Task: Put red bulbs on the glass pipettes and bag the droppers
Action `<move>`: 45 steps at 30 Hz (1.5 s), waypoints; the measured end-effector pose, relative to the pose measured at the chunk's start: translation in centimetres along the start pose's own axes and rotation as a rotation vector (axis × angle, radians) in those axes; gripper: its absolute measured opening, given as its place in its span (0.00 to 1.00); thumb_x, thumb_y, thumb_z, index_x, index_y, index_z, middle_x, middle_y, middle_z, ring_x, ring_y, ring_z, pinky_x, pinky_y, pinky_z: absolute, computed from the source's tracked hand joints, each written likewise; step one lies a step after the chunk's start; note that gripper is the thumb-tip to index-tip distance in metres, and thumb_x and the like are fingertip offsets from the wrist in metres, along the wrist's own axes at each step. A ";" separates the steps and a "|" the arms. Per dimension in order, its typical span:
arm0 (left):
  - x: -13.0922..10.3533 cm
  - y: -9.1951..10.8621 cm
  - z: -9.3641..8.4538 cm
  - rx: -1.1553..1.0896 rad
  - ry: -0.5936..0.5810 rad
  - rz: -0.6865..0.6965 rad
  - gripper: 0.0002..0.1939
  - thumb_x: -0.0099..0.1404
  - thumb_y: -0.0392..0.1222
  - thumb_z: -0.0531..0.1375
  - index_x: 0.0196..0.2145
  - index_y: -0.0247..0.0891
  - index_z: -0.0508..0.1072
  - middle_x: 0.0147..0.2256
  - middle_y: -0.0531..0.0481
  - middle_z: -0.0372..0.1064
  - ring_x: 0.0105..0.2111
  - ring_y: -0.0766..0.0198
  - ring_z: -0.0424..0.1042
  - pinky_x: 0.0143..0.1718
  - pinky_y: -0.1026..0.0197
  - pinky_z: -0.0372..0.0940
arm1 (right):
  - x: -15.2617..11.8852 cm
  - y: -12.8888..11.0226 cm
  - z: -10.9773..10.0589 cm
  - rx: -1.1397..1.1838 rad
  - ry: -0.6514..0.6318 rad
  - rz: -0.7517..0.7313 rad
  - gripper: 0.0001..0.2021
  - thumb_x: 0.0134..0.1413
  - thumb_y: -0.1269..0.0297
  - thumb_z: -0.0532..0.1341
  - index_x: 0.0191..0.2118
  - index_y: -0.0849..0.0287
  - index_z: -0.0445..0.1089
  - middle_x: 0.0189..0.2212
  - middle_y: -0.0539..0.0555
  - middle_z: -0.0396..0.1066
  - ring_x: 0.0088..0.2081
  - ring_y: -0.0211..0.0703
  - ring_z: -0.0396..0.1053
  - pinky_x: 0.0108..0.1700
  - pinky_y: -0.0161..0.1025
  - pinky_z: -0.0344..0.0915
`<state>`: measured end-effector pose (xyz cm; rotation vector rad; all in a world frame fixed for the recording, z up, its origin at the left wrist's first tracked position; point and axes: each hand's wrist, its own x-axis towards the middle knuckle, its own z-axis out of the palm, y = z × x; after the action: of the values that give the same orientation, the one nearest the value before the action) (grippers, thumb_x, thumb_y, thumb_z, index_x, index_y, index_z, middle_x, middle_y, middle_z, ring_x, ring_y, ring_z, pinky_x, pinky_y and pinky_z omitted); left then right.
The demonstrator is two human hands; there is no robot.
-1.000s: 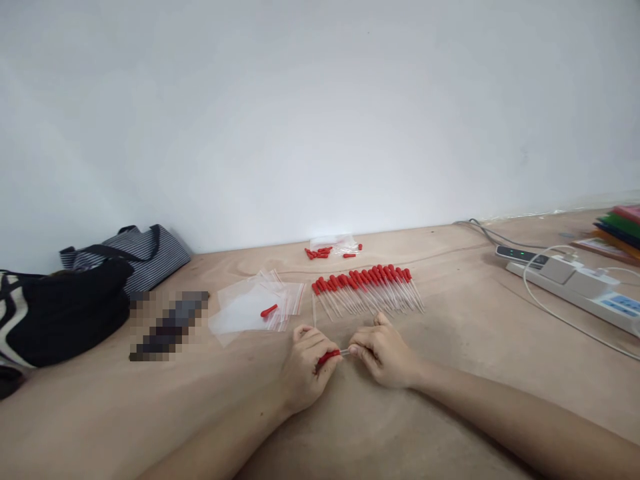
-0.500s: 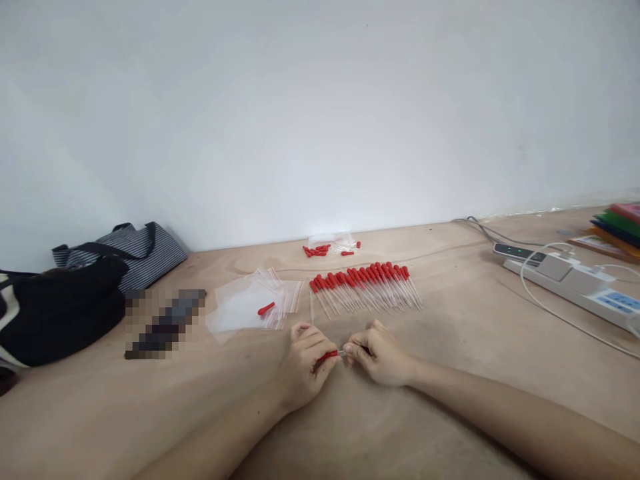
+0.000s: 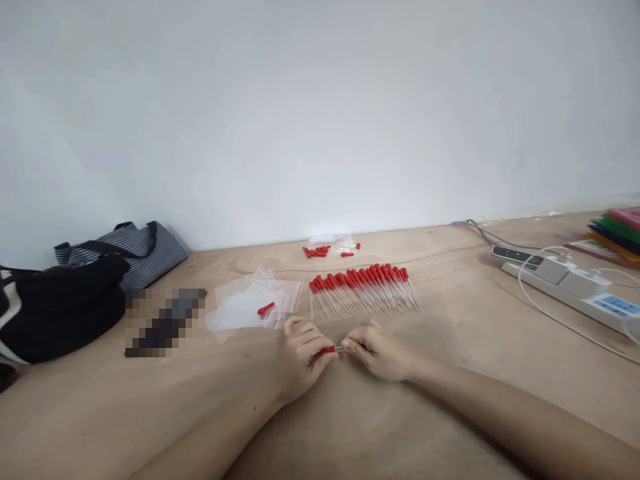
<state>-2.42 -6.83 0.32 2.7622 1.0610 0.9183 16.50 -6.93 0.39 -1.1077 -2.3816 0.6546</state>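
Facing each other toward the near edge of the table [image 3: 465, 347], two bare hands are held close together, a narrow gap left between them. In the left hand [image 3: 305, 359], a red bulb [image 3: 326, 351] is pinched between thumb and fingers, one end turned toward the right. In the right hand [image 3: 376, 348], a clear tube [image 3: 339, 349] is pinched; only a short length is left exposed, probably so that bending is prevented. Bulb and tube are lined up end to end, presumably so that force can be passed straight along both. They seem to be joined, but the meeting point is too small to be judged with certainty.

Beyond the hands, toward the table's far edge, a row of droppers [image 3: 367, 285] is laid slantwise, red ends pointed away, perhaps to leave the near space free. To its left, flat clear bags [image 3: 237, 311] are overlapped, and on them a lone bulb [image 3: 266, 309] is placed, likely within easy reach. By the far edge, loose bulbs [image 3: 317, 251] are gathered beside a clear packet [image 3: 330, 241], apparently grouped as a supply.
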 end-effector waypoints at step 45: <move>0.2 -4.9 -1.6 -0.083 0.147 -0.356 0.07 0.59 0.36 0.50 0.34 0.37 0.66 0.30 0.49 0.68 0.31 0.63 0.67 0.34 0.60 0.64 | 9.9 -4.1 1.2 -0.390 0.110 0.472 0.10 0.53 0.71 0.51 0.38 0.67 0.66 0.37 0.66 0.69 0.39 0.47 0.68 0.36 0.38 0.60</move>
<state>-6.10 -3.21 0.57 2.3590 1.4392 1.0915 7.60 -1.76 3.56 -1.8523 -2.2168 0.2575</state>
